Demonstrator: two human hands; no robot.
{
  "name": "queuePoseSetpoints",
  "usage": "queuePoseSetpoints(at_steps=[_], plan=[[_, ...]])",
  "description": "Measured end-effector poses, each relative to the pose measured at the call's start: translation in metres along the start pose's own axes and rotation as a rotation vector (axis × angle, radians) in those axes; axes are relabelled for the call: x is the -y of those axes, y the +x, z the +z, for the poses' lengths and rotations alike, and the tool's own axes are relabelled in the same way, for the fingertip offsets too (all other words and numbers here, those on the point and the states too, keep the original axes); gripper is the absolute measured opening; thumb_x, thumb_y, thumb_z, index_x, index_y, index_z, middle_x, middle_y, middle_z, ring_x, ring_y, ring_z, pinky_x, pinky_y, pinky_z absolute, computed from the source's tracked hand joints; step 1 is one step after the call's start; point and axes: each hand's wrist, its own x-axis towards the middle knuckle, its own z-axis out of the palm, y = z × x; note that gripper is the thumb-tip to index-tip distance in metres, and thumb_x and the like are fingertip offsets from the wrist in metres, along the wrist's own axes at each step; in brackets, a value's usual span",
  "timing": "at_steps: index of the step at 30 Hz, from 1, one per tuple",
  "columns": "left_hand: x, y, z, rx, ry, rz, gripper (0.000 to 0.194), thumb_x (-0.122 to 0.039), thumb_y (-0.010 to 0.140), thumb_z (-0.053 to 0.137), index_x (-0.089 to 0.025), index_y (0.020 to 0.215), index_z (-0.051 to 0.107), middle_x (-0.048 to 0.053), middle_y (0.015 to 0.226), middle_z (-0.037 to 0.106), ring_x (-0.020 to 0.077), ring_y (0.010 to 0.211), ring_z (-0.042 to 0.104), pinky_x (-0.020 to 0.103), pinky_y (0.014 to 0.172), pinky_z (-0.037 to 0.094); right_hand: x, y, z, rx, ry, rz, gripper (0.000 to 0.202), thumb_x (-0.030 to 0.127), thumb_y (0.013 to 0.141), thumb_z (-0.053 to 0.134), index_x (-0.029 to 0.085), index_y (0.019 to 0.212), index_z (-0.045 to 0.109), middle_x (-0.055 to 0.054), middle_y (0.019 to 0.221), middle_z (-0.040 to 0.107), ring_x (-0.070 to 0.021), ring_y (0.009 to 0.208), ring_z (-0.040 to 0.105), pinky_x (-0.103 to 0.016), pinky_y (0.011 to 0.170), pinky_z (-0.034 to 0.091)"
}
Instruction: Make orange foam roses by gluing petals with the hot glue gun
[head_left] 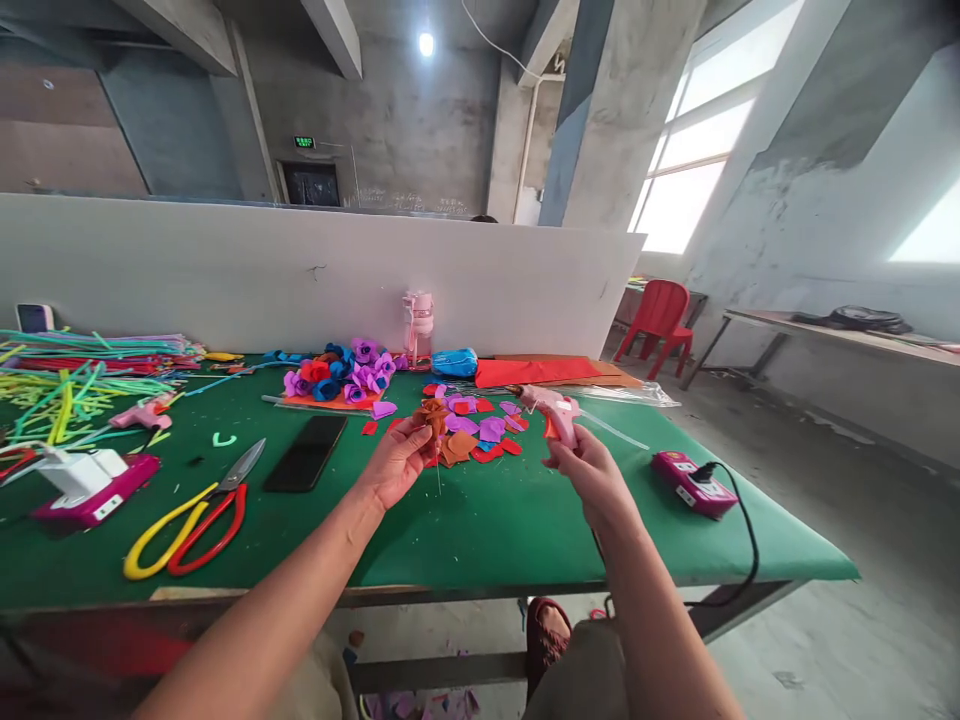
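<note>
Between the fingers of my left hand [401, 460] is a brown paper flower [433, 415] on a thin wire stem that hangs below it. My right hand [589, 468] grips a pink hot glue gun [553, 408] by its handle, its nozzle pointing left toward the flower but apart from it. Loose purple, red and brown petals [491, 430] lie scattered on the table behind and between my hands. A pile of finished purple, red and blue paper flowers [341, 372] sits farther back on the left.
On the green table [480, 530] lie scissors [202, 520], a black phone [306, 453] and colourful stems [90, 370] at left. A magenta power strip [694, 483] with a cable is at right. A pink bottle [418, 330] and red sheets [536, 371] stand near the white partition [300, 270].
</note>
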Motion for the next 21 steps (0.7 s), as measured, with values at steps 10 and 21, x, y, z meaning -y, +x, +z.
queuePoseSetpoints(at_steps=[10, 21], plan=[[0.000, 0.005, -0.008, -0.130, -0.003, 0.080, 0.024, -0.013, 0.061, 0.080, -0.016, 0.081, 0.068, 0.002, 0.081, 0.071, 0.0079, 0.067, 0.063, 0.019, 0.063, 0.048, 0.030, -0.020, 0.025, 0.267, 0.403, 0.217, 0.024, 0.030, 0.071, 0.058, 0.020, 0.094, 0.057, 0.001, 0.065, 0.057, -0.0141, 0.060, 0.057, -0.026, 0.055, 0.050], [-0.002, 0.004, -0.008, -0.176, -0.013, 0.140, 0.027, -0.017, 0.056, 0.083, -0.016, 0.080, 0.069, 0.000, 0.078, 0.070, 0.0077, 0.070, 0.061, 0.018, 0.064, 0.045, 0.022, -0.024, 0.038, 0.186, 0.005, -0.164, 0.032, 0.044, 0.077, 0.061, 0.022, 0.096, 0.047, 0.004, 0.061, 0.059, -0.0125, 0.051, 0.052, -0.025, 0.048, 0.039]])
